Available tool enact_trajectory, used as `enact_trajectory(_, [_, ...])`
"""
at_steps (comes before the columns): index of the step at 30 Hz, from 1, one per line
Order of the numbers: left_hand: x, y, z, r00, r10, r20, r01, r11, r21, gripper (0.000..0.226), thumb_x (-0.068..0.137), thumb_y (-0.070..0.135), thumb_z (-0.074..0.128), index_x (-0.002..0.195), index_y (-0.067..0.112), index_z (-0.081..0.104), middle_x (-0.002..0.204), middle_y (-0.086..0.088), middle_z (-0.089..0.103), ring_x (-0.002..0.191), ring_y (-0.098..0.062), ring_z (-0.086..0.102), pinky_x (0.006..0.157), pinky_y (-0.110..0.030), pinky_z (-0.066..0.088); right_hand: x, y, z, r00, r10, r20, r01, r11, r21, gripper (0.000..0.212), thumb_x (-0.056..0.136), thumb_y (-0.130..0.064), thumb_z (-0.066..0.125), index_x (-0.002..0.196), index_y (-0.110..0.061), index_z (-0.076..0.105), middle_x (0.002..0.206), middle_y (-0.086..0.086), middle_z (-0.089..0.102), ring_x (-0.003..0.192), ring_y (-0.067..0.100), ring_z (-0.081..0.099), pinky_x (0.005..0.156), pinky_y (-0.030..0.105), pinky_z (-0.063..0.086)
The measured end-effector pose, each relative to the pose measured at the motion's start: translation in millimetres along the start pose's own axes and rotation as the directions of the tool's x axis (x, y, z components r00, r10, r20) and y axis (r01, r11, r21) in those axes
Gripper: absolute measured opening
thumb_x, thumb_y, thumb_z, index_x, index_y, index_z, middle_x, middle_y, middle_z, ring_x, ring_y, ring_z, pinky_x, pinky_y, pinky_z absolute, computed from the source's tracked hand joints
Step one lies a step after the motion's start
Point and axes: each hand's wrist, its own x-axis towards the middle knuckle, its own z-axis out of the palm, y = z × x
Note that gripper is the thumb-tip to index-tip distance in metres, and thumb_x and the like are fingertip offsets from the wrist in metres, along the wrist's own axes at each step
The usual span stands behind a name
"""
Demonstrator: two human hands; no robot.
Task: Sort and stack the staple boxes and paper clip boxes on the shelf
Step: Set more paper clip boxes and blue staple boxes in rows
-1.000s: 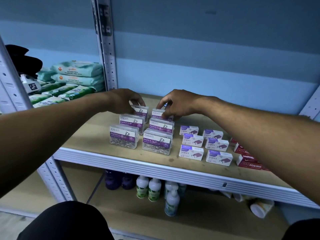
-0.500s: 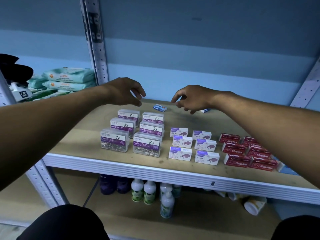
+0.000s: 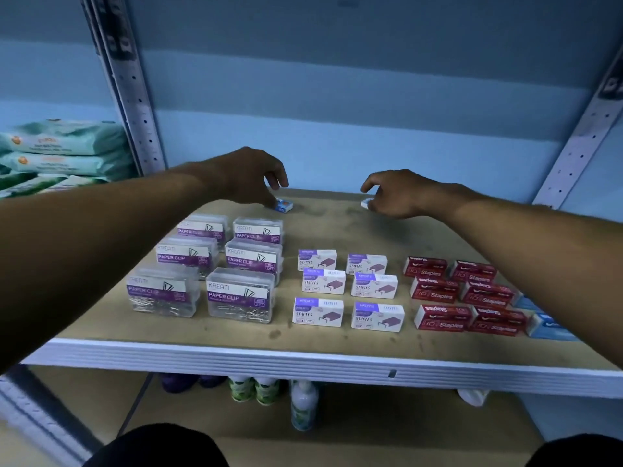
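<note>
Both hands have left the paper clip boxes and gone to the back of the shelf since a second ago, each landing on a stray little box. The wooden shelf board (image 3: 337, 227) is mostly sorted already: clear paper clip boxes (image 3: 215, 264) stacked in two columns on the left, white-and-purple staple boxes (image 3: 349, 288) in the middle, red staple boxes (image 3: 465, 294) to the right, and light blue boxes (image 3: 546, 326) at the far right edge, partly behind the forearm.

Left hand (image 3: 251, 178) is curled over the small blue box (image 3: 283, 205), fingers touching it, but I can't tell if it's actually pinched yet. Right hand (image 3: 401, 193) has its fingertips on a small pale box (image 3: 366, 203), grip also unclear.

My take: these two look like they belong with the blue ones on the right. Pinch each by its long sides, lift clear instead of dragging, and bring them over the red rows without clipping them. Set them square on the blue pile.
</note>
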Motion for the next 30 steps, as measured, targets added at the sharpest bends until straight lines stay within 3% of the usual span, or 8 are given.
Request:
enact_trajectory(5, [26.7,-1.3,13.7,0.995,-0.014,0.102,-0.003,0.986,0.164,0.048,0.082,0.023,0.076,0.127,0.020,0.060,0.126,0.002,0.061,0.100,-0.015,0.056,0.087,-0.025,0.040,23.9,6.1,8.5,1.000,0.003,-0.011,-0.004,0.999,-0.050,0.057,0.098,-0.034,0.061,0.149,-0.024,0.040,0.147,0.010,0.047,0.132,0.029,0.048,0.106,0.037,0.040])
enact_trajectory(11, [45.2,-14.8,29.6,0.984,-0.009,0.177,-0.046,0.952,0.302,0.049,0.088,0.024,0.069,0.135,0.028,0.056,0.137,0.001,0.056,0.120,-0.022,0.054,0.098,-0.032,0.042,42.1,11.3,16.7,0.994,-0.049,0.097,0.070,0.971,-0.228,0.049,0.100,-0.016,0.053,0.148,-0.024,0.043,0.147,0.008,0.048,0.129,0.029,0.048,0.101,0.038,0.042])
enact_trajectory(16, [45.6,-18.3,31.1,0.983,0.038,0.178,-0.087,0.957,0.278,0.040,0.086,0.022,0.071,0.126,0.029,0.065,0.126,0.001,0.064,0.113,-0.022,0.059,0.094,-0.029,0.044,51.1,20.6,18.8,0.992,-0.093,0.080,0.111,0.959,-0.261,0.043,0.097,-0.013,0.060,0.138,-0.022,0.054,0.140,0.007,0.053,0.127,0.027,0.049,0.100,0.035,0.041])
enact_trajectory(22, [43.6,-16.0,30.2,0.987,0.067,0.144,-0.099,0.968,0.231,0.030,0.084,0.021,0.074,0.114,0.020,0.072,0.111,-0.003,0.071,0.086,-0.015,0.058,0.082,-0.023,0.042,50.8,25.3,17.7,0.996,-0.085,0.000,0.082,0.966,-0.244,0.030,0.092,-0.030,0.064,0.123,-0.026,0.062,0.128,0.002,0.058,0.117,0.023,0.053,0.095,0.037,0.047])
enact_trajectory(26, [39.5,-5.9,30.1,0.989,0.125,0.082,-0.143,0.952,0.270,0.032,0.086,0.034,0.070,0.115,0.021,0.071,0.107,0.000,0.073,0.095,-0.019,0.063,0.083,-0.023,0.045,36.8,24.3,11.7,0.991,-0.112,-0.076,0.106,0.991,-0.077,0.024,0.090,-0.044,0.062,0.109,-0.031,0.069,0.111,-0.006,0.063,0.102,0.017,0.058,0.091,0.037,0.051])
enact_trajectory(30, [33.6,6.2,24.7,0.986,0.169,0.019,-0.168,0.951,0.258,0.027,0.083,0.030,0.068,0.108,0.021,0.074,0.101,0.001,0.074,0.087,-0.018,0.065,0.077,-0.028,0.049,20.2,19.2,1.4,0.985,-0.130,-0.117,0.136,0.990,0.045,0.020,0.087,-0.032,0.061,0.100,-0.026,0.076,0.100,-0.006,0.071,0.085,0.011,0.064,0.086,0.035,0.054])
